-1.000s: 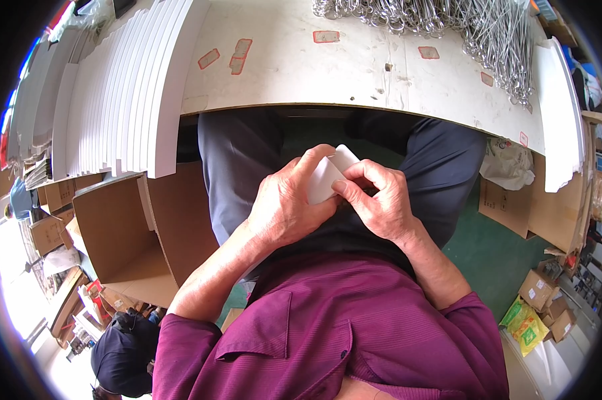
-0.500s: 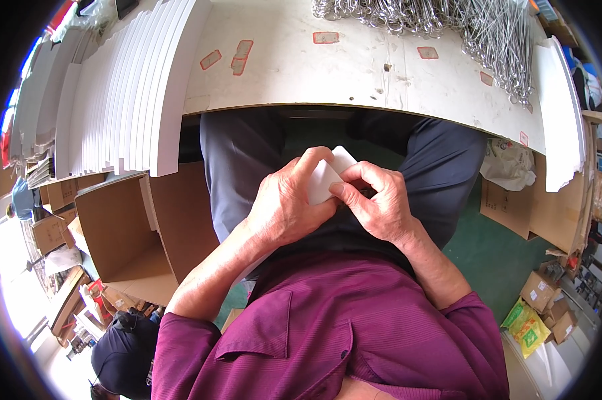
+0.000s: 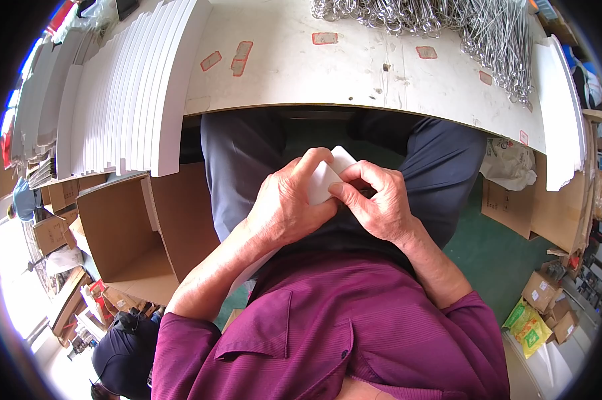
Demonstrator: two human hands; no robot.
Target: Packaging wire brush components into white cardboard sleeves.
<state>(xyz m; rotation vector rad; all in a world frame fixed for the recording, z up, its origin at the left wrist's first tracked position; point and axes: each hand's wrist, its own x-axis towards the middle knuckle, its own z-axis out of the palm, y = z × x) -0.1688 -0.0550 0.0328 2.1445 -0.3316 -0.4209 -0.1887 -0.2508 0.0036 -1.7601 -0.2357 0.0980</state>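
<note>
At frame centre we hold a small white rounded-corner card piece (image 3: 327,177) over the lap, our left hand (image 3: 289,203) curled around its left side with fingers closed on it, our right hand (image 3: 374,203) pinching its right edge between thumb and fingertips. The pale worktable edge (image 3: 354,93) runs just above the hands. A stack of white flat boards (image 3: 124,100) fills upper left, an open brown cardboard box (image 3: 124,233) stands left, and bent metal wire hooks (image 3: 461,27) lie upper right.
</note>
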